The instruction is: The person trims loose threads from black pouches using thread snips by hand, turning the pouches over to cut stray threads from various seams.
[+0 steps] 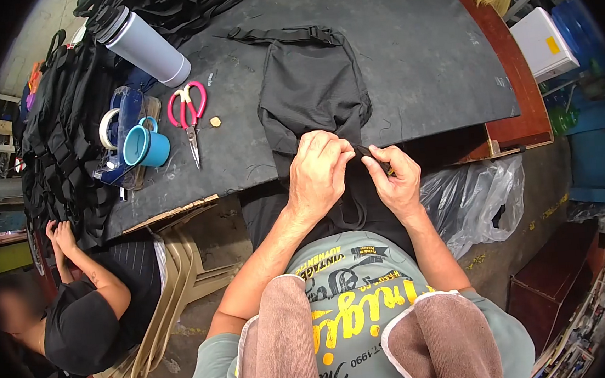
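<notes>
A black fabric bag (312,81) lies on the dark tabletop, a strap and buckle at its far end. Its near end hangs over the table's edge toward my lap. My left hand (318,173) is closed, fingertips pinching black fabric at the bag's near end. Close on its right, my right hand (395,180) pinches a thin black strap (362,150) that runs between the two hands. Something small and yellowish shows by the right fingers, too little of it to name. A loop of black webbing (350,210) hangs below my hands.
Pink-handled scissors (189,116), a blue mug (146,144), a tape dispenser (116,122) and a grey tumbler (144,49) stand left on the table (434,58). Black bags (63,129) are piled beyond. A co-worker (84,306) sits at left. Clear plastic (474,197) hangs right.
</notes>
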{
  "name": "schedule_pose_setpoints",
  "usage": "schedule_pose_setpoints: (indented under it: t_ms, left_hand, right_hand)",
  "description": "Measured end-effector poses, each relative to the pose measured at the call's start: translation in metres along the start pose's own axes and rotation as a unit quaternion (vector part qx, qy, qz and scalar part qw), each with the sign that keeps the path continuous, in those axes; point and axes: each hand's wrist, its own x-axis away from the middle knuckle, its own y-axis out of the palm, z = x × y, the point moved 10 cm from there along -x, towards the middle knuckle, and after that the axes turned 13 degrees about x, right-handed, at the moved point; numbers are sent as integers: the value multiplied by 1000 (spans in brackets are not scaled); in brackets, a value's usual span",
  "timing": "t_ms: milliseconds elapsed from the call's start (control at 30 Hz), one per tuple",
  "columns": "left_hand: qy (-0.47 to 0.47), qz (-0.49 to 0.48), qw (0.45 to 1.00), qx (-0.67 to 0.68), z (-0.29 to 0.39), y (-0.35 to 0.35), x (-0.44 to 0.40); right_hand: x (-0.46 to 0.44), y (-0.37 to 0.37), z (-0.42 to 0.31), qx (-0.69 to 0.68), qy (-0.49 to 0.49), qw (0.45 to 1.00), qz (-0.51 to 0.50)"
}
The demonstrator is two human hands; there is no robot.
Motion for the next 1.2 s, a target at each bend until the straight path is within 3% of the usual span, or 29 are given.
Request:
schedule_pose_setpoints:
  t_ms: [300, 600, 933, 1200]
  left_hand:
    - [-8, -4, 1000, 14, 6, -8, 3]
    - [23, -72, 985, -154, 18, -24, 6]
    - [33, -48, 995, -83, 21, -23, 6]
    - [27, -67, 994, -79, 18, -21, 9]
  right_hand:
    - [2, 3, 9, -9, 29, 1000, -8]
    - [1, -3, 1, -22, 3, 1000, -4]
    - [5, 2, -10, -33, -36, 999, -18]
    - [5, 10, -13, -33, -12, 999, 0]
